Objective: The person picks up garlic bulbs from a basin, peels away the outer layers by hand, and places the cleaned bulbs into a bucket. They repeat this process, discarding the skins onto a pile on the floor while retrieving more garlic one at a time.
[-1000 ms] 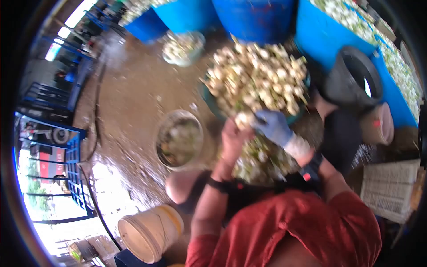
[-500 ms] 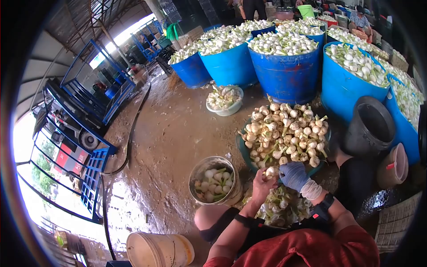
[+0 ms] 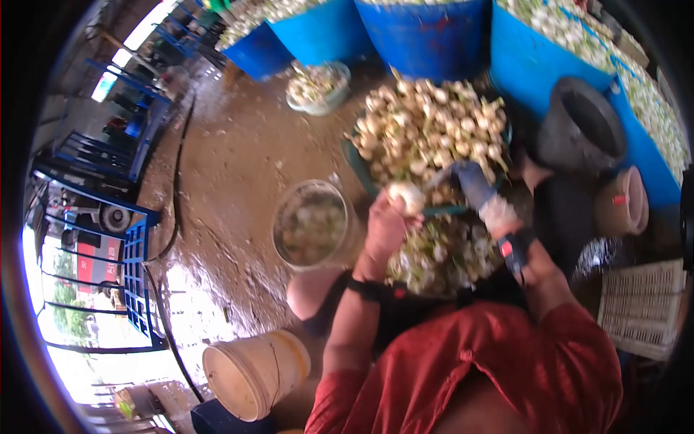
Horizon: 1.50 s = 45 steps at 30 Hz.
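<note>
Has some pale bulbs in the bucket (image 3: 353, 235) to the left of the left hand (image 3: 387, 226), and grips one bulb (image 3: 406, 197) in that bare hand, above the leafy pile (image 3: 441, 253). Looks far from finished, with a large heap (image 3: 434, 126) in the basin (image 3: 356, 168) beyond both hands. Cannot tell, through blur, the gloved right hand's (image 3: 471, 186) grip.

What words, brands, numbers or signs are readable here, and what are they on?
Nothing can be read.
Red panel outside: pale marks, too blurred.
Dark device on the right wrist: red patch, no legible lettering.
Pinkish bucket: red mark, too small to read.
</note>
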Each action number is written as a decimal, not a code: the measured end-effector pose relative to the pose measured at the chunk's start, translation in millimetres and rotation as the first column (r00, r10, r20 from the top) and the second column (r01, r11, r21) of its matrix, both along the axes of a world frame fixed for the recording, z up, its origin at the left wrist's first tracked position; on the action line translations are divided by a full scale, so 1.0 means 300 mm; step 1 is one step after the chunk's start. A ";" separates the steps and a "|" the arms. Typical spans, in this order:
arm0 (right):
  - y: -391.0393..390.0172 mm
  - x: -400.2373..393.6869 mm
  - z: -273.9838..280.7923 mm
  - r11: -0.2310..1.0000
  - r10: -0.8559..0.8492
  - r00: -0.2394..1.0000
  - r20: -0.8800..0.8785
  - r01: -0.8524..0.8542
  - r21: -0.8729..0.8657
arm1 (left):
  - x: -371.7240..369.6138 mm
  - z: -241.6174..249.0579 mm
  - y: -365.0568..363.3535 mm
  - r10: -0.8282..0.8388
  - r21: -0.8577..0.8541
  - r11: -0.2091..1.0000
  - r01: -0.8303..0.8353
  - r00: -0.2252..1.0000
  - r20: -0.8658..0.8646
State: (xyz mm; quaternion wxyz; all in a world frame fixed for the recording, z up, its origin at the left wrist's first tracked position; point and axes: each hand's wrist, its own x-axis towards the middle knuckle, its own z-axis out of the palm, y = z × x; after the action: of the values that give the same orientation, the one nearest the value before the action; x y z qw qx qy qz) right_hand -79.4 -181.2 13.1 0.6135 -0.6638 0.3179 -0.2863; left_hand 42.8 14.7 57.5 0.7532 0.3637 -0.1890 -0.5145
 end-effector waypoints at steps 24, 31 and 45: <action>0.237 -0.030 0.145 0.556 0.149 0.901 -0.406 -0.416 -0.719 | -0.036 -0.004 0.015 -0.111 0.301 0.951 0.076 0.989 0.101; 0.261 -0.013 0.058 0.893 0.284 0.940 -0.191 -0.332 -0.305 | -0.031 0.022 0.019 -0.185 0.338 0.930 0.147 0.979 0.083; 0.218 -0.103 0.006 0.919 0.360 0.930 -0.077 -0.340 0.199 | -0.027 -0.035 0.020 -0.180 0.306 0.948 0.083 0.935 0.307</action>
State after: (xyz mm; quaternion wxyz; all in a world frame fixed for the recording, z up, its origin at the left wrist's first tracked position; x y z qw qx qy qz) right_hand -110.4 -115.9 15.0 0.6940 -0.6661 0.2527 -0.1040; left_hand 34.5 20.6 47.1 0.6131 0.5370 -0.2599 -0.5179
